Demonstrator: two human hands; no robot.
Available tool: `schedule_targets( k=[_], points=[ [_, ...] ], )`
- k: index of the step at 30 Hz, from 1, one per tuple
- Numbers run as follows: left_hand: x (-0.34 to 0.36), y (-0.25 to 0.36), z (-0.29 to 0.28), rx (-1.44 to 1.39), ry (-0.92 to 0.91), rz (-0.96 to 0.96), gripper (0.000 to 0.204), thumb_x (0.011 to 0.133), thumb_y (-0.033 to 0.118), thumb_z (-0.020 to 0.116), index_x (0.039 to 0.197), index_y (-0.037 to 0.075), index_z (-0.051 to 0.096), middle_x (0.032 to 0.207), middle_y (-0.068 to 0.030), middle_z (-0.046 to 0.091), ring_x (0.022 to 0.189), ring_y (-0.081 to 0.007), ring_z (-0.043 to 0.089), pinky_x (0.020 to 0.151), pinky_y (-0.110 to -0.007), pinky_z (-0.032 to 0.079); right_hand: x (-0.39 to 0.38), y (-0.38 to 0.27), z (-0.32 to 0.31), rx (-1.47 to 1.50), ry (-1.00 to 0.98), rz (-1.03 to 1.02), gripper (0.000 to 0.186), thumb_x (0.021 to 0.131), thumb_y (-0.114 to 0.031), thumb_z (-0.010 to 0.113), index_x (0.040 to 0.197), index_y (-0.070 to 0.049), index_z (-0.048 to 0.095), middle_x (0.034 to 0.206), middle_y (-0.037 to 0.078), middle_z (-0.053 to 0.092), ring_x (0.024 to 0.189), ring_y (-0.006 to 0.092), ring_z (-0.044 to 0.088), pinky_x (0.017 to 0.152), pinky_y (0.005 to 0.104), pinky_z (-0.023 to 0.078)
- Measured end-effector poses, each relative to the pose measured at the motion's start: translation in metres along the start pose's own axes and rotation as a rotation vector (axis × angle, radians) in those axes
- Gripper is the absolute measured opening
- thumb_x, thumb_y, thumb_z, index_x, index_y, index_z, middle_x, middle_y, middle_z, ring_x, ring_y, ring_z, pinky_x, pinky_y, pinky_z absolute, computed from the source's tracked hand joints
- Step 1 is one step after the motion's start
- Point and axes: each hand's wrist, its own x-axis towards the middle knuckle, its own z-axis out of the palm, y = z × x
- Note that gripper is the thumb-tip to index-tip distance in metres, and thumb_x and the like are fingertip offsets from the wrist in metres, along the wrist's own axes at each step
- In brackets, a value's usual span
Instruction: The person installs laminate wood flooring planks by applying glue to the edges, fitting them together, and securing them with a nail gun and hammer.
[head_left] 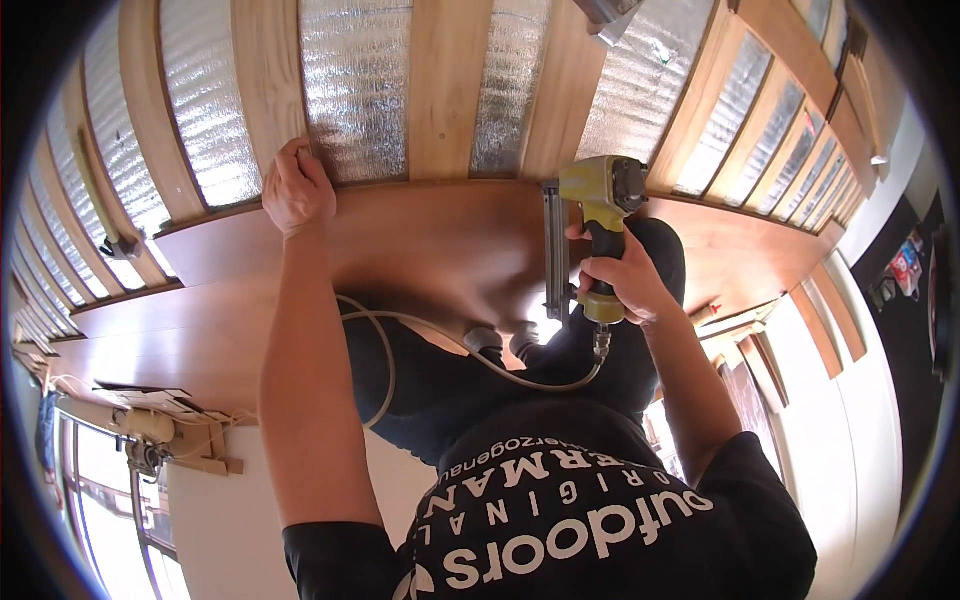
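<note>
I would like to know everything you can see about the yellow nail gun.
The nail gun has a dull yellow body with a grey round cap, a black handle and a long dark metal magazine along its left side. The right hand wraps the handle. Its nose points at the upper edge of the brown wooden board, just below the wooden battens. A pale air hose plugs into the bottom of the handle and loops left across the person's dark trousers.

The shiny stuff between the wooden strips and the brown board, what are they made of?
The shiny stuff looks like silver foil: it glints and is dimpled all over. The brown board under the left hand looks like smooth, varnished wood or laminate; it has a soft sheen. The wooden strips look like bare pale timber.
</note>
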Motion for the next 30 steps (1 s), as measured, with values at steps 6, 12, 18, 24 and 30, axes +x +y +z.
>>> schedule_targets(
  k=[6, 12, 18, 24, 30],
  points=[
    [-0.001, 0.000, -0.001, 0.011, -0.012, -0.006, 0.016, 0.101, 0.017, 0.056, 0.111, 0.011, 0.067, 0.089, -0.0124, 0.074, 0.083, -0.0361, 0.070, 0.075, -0.046, 0.056, 0.000, 0.000, -0.020, 0.027, 0.008, 0.000, 0.059, 0.085, 0.005, 0.060, 0.143, -0.003, 0.051, 0.126, 0.009, 0.061, 0.069, 0.0160, 0.066, 0.065, 0.0327, 0.056],
    [-0.001, 0.000, 0.000, 0.036, 0.024, 0.028, 0.014, 0.098, 0.013, 0.058, 0.109, 0.012, 0.067, 0.089, -0.0116, 0.074, 0.079, -0.0344, 0.070, 0.072, -0.045, 0.056, -0.004, -0.004, -0.030, 0.067, -0.048, -0.008, 0.067, 0.084, 0.006, 0.060, 0.149, -0.004, 0.048, 0.146, 0.010, 0.055, 0.069, 0.0161, 0.066, 0.065, 0.0332, 0.056],
    [-0.001, 0.000, 0.001, 0.006, -0.001, -0.013, 0.016, 0.102, 0.017, 0.055, 0.110, 0.012, 0.069, 0.091, -0.0124, 0.074, 0.083, -0.0356, 0.070, 0.074, -0.047, 0.055, -0.002, -0.002, -0.030, -0.004, 0.010, 0.033, 0.057, 0.085, 0.005, 0.061, 0.141, -0.002, 0.052, 0.128, 0.010, 0.060, 0.069, 0.0168, 0.066, 0.065, 0.0334, 0.056],
    [-0.001, 0.000, 0.000, -0.003, -0.009, -0.006, 0.018, 0.102, 0.018, 0.054, 0.111, 0.012, 0.068, 0.092, -0.0126, 0.074, 0.084, -0.0359, 0.071, 0.075, -0.047, 0.056, -0.007, -0.002, -0.037, 0.035, -0.002, 0.008, 0.057, 0.084, 0.004, 0.059, 0.141, -0.001, 0.052, 0.137, 0.010, 0.061, 0.069, 0.0183, 0.066, 0.066, 0.0351, 0.059],
    [0.000, 0.001, -0.001, 0.015, 0.009, 0.006, 0.014, 0.099, 0.013, 0.057, 0.110, 0.012, 0.066, 0.092, -0.0118, 0.075, 0.082, -0.0349, 0.071, 0.073, -0.045, 0.056, -0.008, -0.003, -0.037, 0.126, 0.031, -0.013, 0.062, 0.083, 0.005, 0.059, 0.145, -0.001, 0.049, 0.150, 0.014, 0.052, 0.071, 0.0187, 0.068, 0.064, 0.0339, 0.059]
  ],
)
